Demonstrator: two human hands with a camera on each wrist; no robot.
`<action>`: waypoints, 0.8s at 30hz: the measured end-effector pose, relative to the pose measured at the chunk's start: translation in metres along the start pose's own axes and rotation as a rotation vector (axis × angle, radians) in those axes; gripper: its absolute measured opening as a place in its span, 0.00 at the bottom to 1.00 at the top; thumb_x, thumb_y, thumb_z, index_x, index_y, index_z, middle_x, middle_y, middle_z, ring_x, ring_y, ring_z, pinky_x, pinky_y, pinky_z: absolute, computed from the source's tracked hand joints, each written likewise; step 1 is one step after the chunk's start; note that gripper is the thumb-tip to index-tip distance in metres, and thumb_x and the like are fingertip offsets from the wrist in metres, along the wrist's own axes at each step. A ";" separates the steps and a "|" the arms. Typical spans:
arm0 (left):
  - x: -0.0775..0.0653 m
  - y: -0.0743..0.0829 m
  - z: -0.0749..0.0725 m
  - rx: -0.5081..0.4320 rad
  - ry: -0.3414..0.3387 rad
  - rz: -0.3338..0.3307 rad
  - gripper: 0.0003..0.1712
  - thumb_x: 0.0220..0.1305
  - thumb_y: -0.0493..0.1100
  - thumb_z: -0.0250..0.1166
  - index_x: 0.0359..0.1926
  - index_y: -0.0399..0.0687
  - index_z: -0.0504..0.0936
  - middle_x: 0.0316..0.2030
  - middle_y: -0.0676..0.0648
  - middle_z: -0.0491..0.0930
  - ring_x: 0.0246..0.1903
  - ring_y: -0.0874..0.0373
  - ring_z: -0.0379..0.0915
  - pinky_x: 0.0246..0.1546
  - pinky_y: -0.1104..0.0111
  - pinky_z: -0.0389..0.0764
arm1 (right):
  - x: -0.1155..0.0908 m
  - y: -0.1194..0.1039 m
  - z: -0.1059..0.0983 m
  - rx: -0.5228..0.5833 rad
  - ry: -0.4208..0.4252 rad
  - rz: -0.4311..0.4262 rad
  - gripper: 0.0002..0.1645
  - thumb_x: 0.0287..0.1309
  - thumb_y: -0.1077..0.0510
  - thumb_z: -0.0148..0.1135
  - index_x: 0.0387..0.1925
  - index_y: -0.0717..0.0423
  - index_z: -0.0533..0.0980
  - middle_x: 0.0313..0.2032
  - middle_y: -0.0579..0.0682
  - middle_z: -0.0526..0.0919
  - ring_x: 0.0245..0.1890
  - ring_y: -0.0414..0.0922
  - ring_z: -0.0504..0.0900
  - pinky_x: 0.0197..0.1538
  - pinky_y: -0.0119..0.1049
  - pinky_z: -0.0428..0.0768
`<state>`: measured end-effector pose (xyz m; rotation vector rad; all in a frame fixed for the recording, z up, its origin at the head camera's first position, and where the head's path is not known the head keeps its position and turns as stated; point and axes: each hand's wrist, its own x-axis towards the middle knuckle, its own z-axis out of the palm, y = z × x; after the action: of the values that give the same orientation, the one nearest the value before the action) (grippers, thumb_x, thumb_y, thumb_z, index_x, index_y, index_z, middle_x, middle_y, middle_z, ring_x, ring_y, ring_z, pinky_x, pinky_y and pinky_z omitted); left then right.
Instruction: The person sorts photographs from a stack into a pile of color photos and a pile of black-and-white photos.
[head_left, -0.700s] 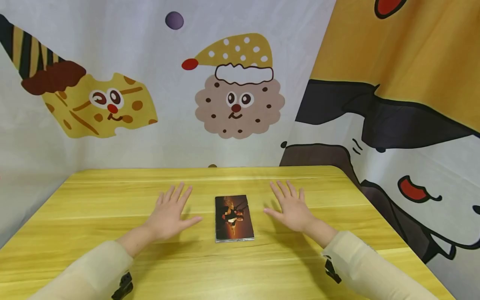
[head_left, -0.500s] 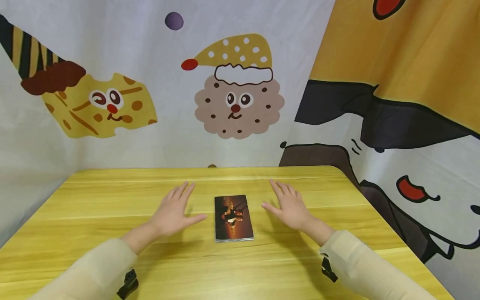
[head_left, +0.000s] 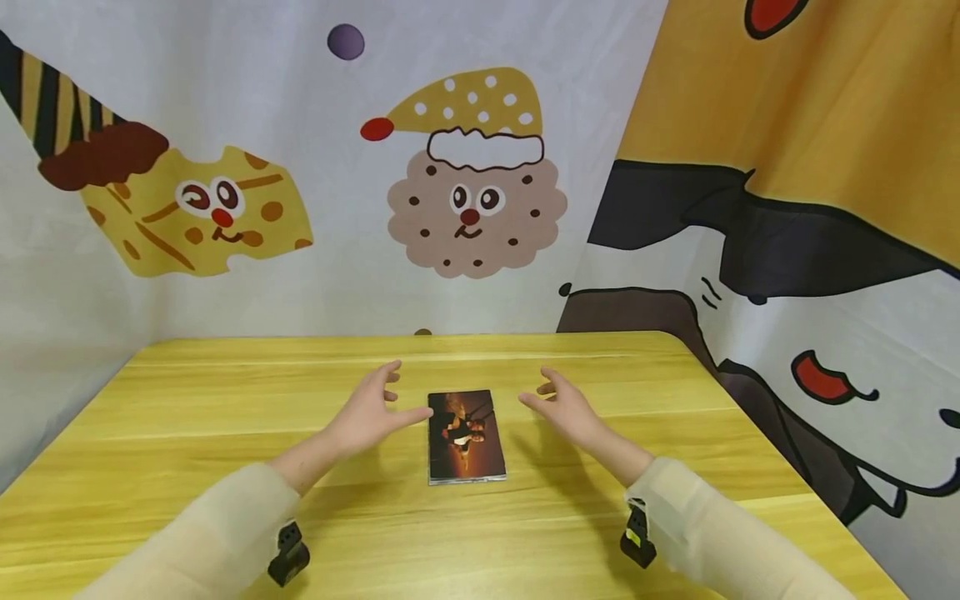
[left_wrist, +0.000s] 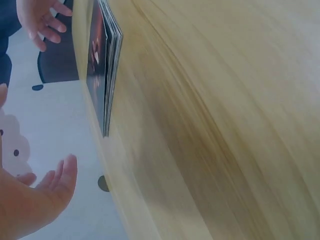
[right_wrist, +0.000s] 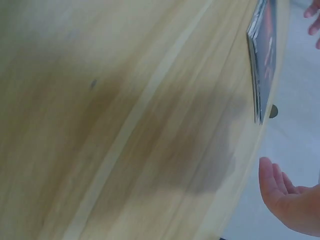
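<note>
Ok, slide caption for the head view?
Left hand and right hand hover above a wood-grain table, either side of a dark-covered booklet.

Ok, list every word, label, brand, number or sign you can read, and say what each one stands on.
No readable text anywhere.
Booklet: cover picture only; any small print is too small to read.
Curtain: cartoon prints, no legible words.
Black gadget at the right wrist: yellow patch, too small to read.
</note>
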<state>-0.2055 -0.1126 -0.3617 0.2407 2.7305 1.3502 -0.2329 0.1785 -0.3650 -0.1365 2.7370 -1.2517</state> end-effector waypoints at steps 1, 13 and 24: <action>0.001 0.001 0.001 -0.028 -0.001 -0.017 0.55 0.54 0.59 0.67 0.72 0.40 0.48 0.66 0.34 0.59 0.57 0.42 0.67 0.49 0.54 0.79 | 0.001 0.000 0.001 0.041 -0.006 0.023 0.42 0.63 0.50 0.57 0.70 0.64 0.51 0.57 0.67 0.70 0.53 0.59 0.75 0.48 0.48 0.81; 0.008 -0.007 0.016 -0.323 -0.076 -0.162 0.48 0.60 0.51 0.64 0.70 0.33 0.49 0.63 0.29 0.62 0.52 0.38 0.73 0.46 0.55 0.82 | 0.004 0.002 0.014 0.373 -0.087 0.148 0.34 0.62 0.58 0.57 0.64 0.70 0.59 0.54 0.69 0.73 0.48 0.59 0.79 0.42 0.43 0.85; 0.008 -0.009 0.032 -0.470 -0.121 -0.259 0.45 0.61 0.47 0.63 0.69 0.30 0.50 0.61 0.28 0.64 0.44 0.46 0.77 0.40 0.60 0.84 | 0.004 0.002 0.031 0.445 -0.119 0.221 0.32 0.62 0.59 0.57 0.64 0.69 0.61 0.52 0.68 0.75 0.43 0.53 0.82 0.43 0.44 0.85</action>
<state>-0.2098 -0.0919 -0.3884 -0.0634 2.1723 1.7674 -0.2317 0.1559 -0.3866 0.1274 2.2347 -1.6788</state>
